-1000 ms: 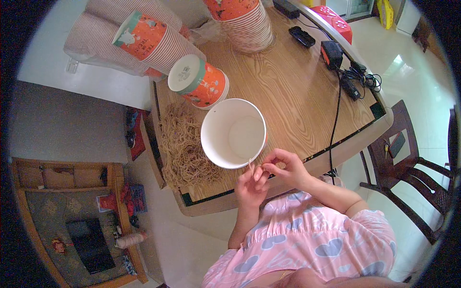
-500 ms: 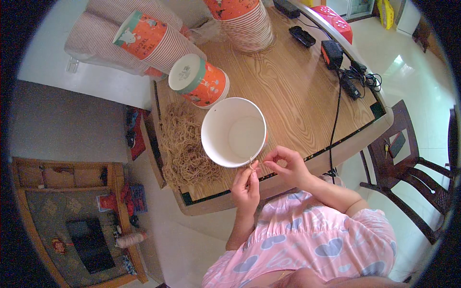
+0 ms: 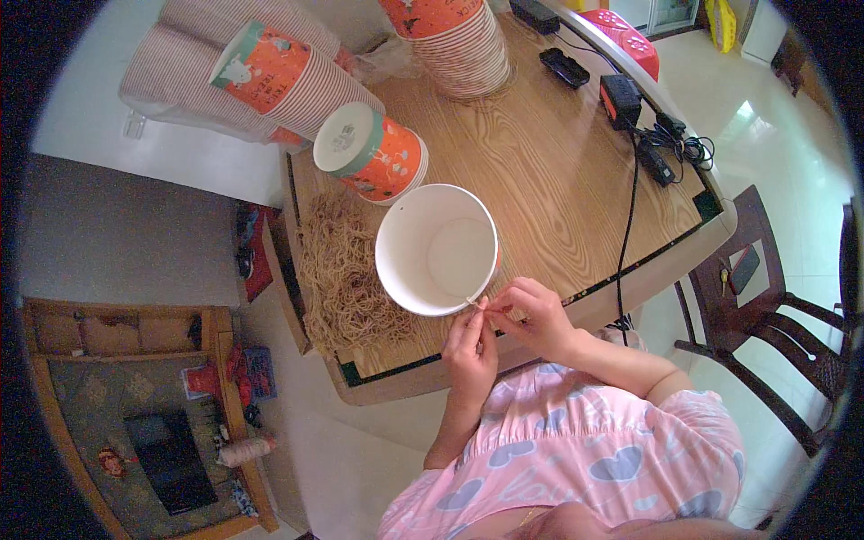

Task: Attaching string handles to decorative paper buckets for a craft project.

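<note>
Paper bucket stands by the front edge of the wood-grain worktop, pale floor rightward; I see mouth up, long axis upright. Left hand and right hand pinch string at its rim.

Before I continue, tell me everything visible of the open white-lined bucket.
The bucket looks like paper: white inside, round rim, orange sliver outside at right, small dark spot under the far-left rim. It stands mouth up on the tabletop beside tangled twine. A pale strand shows at its near rim, by the left hand and right hand; fingertip contact is unclear.
</note>
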